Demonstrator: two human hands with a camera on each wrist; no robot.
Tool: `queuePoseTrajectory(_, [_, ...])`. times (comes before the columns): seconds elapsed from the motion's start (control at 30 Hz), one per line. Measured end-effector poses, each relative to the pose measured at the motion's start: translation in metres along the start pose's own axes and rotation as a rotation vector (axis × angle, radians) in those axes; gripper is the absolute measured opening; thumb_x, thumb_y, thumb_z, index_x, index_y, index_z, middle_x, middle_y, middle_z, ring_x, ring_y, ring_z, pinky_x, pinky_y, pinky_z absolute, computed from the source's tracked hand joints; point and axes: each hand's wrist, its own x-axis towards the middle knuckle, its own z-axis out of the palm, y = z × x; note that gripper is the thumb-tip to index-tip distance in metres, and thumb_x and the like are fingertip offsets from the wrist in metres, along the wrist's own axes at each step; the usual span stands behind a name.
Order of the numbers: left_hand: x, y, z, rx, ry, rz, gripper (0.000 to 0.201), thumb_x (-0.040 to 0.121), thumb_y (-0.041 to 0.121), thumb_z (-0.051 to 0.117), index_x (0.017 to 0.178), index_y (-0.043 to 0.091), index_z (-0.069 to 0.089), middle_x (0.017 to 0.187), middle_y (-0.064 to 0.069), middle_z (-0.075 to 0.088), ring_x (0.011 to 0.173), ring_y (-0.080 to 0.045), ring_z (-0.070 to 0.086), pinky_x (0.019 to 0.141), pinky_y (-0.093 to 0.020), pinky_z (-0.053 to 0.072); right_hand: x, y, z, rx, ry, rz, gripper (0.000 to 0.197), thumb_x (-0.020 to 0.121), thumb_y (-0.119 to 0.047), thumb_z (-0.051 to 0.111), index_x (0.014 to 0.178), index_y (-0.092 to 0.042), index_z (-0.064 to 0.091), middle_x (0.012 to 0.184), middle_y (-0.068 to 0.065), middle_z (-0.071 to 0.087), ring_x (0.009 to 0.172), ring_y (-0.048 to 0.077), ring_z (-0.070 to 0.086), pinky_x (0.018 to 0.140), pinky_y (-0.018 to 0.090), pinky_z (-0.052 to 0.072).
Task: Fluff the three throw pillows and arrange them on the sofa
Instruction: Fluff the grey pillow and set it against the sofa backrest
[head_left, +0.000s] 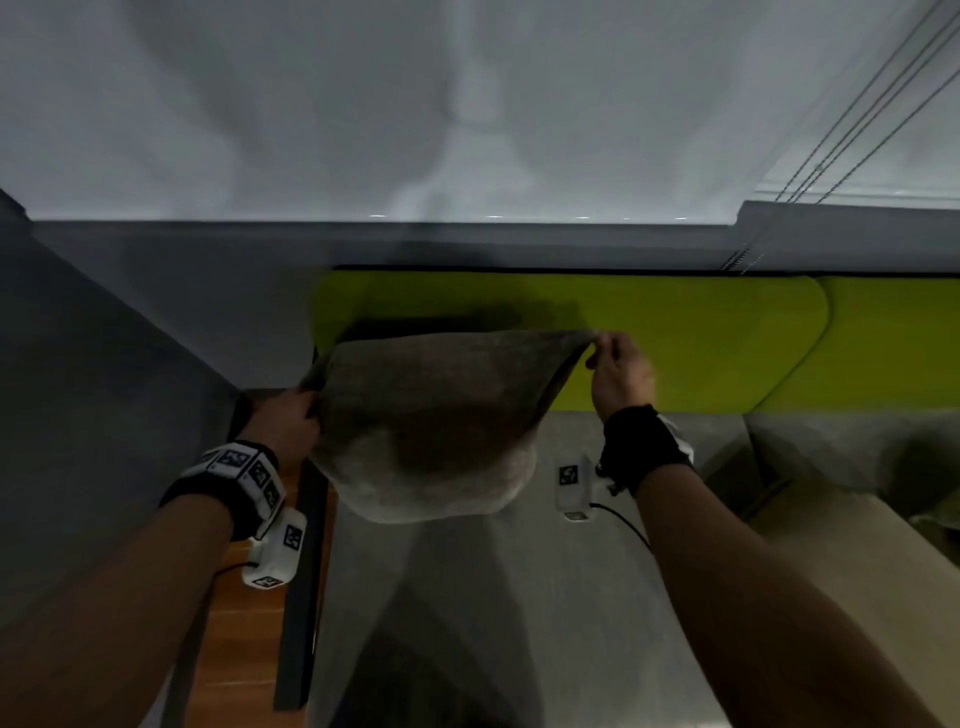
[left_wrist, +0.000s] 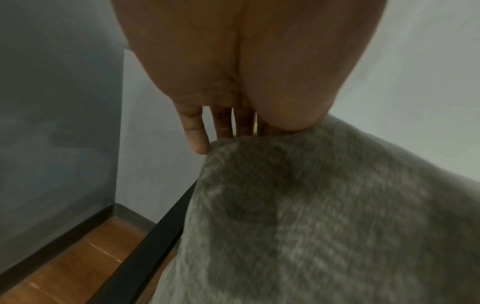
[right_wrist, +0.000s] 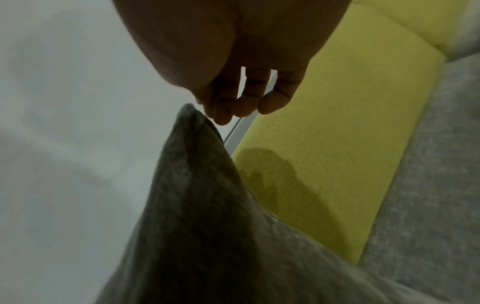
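Grey wall (head_left: 156, 291) and pale blind (head_left: 467, 104) behind a sofa (head_left: 519, 597) with a lime-green backrest (head_left: 701, 338).
Left hand (head_left: 283, 423) and right hand (head_left: 621, 371) each pinch an upper corner of a fuzzy grey throw pillow (head_left: 431, 431), which hangs above the grey woven seat, apparently clear of it; square black-and-white markers sit on both wristbands.

A pale curtain (head_left: 467, 104) hangs across the upper part of the head view, with thin cords (head_left: 852, 119) running down at its right. Grey wall (head_left: 104, 322) stands at the left, above a strip of wooden floor (head_left: 239, 623).
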Motion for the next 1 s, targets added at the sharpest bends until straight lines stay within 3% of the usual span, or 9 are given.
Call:
queuePoseTrajectory(0.13, [0.006,-0.011,0.004,0.215,-0.012,0.084,0.031,0.097,0.017,0.051,0.124,0.008,0.065,0.132,-0.019,0.061,0.122,-0.038,0.055,0.104,-0.047,0.044,-0.015,-0.004,0.004,0.315,-0.149,0.015,0.044,0.101,-0.038,0.062,0.142,-0.024,0.054,0.126,0.000,0.062,0.112,0.021,0.061,0.087,0.036,0.050])
queuePoseTrajectory(0.23, [0.001,-0.001,0.004,0.488,-0.139,0.159,0.043,0.104,0.027,0.042,0.144,0.013,0.050,0.151,-0.010,0.044,0.143,-0.037,0.033,0.116,-0.046,0.032,-0.022,-0.006,0.009,0.190,-0.346,-0.062,0.028,0.087,-0.053,0.074,0.110,-0.039,0.067,0.114,-0.001,0.069,0.112,0.024,0.066,0.091,0.042,0.057])
queuePoseTrajectory(0.3, [-0.001,0.005,0.006,0.539,-0.163,0.177,0.047,0.106,0.029,0.037,0.152,0.016,0.040,0.159,-0.008,0.032,0.149,-0.041,0.019,0.118,-0.050,0.024,-0.024,-0.010,0.007,0.064,-0.247,-0.114,0.006,0.094,-0.033,0.072,0.093,-0.035,0.066,0.104,0.000,0.071,0.105,0.026,0.069,0.080,0.037,0.056])
queuePoseTrajectory(0.4, [-0.004,0.002,0.007,0.587,-0.213,0.174,0.049,0.102,0.030,0.044,0.150,0.019,0.041,0.158,-0.013,0.031,0.143,-0.042,0.027,0.116,-0.046,0.027,-0.021,-0.009,-0.003,0.041,0.013,0.002,0.016,0.103,-0.028,0.059,0.112,-0.017,0.068,0.114,0.009,0.072,0.102,0.026,0.066,0.075,0.029,0.042])
queuePoseTrajectory(0.53, [-0.011,-0.010,0.004,0.350,-0.182,0.226,0.031,0.093,0.024,0.054,0.119,0.012,0.064,0.128,-0.017,0.058,0.112,-0.036,0.058,0.096,-0.040,0.049,-0.032,-0.004,0.004,0.088,0.023,0.097,0.025,0.106,-0.030,0.054,0.118,-0.011,0.064,0.116,0.014,0.070,0.106,0.032,0.065,0.082,0.039,0.051])
queuePoseTrajectory(0.67, [-0.022,-0.029,-0.005,-0.163,0.032,0.239,0.017,0.096,0.010,0.060,0.110,0.004,0.066,0.112,-0.020,0.063,0.101,-0.037,0.062,0.084,-0.037,0.044,-0.037,-0.002,-0.002,0.085,0.042,0.109,0.028,0.107,-0.029,0.052,0.122,-0.008,0.063,0.110,0.007,0.066,0.099,0.025,0.061,0.084,0.038,0.050])
queuePoseTrajectory(0.83, [-0.038,-0.048,-0.030,-0.926,0.405,0.072,0.043,0.097,0.006,0.060,0.080,0.045,0.053,0.090,0.002,0.061,0.099,-0.027,0.065,0.090,-0.044,0.051,-0.034,0.006,-0.013,0.242,0.145,0.175,0.022,0.109,-0.023,0.046,0.116,-0.010,0.063,0.119,0.015,0.073,0.102,0.030,0.070,0.067,0.030,0.052])
queuePoseTrajectory(0.9, [-0.039,-0.045,-0.041,-1.028,0.417,0.037,0.040,0.094,0.001,0.063,0.084,0.037,0.049,0.091,0.000,0.064,0.101,-0.029,0.068,0.094,-0.046,0.054,-0.036,0.006,-0.017,0.258,0.131,0.150,0.017,0.106,-0.027,0.051,0.116,-0.017,0.061,0.120,0.013,0.072,0.103,0.029,0.069,0.074,0.033,0.055])
queuePoseTrajectory(1.0, [-0.034,-0.037,-0.052,-0.885,0.215,0.023,0.034,0.089,0.015,0.075,0.116,0.021,0.057,0.113,-0.002,0.066,0.107,-0.020,0.063,0.105,-0.043,0.049,-0.038,0.005,-0.012,0.190,-0.005,0.073,0.056,0.091,-0.045,0.065,0.141,-0.024,0.051,0.138,0.003,0.063,0.114,0.029,0.065,0.092,0.050,0.055])
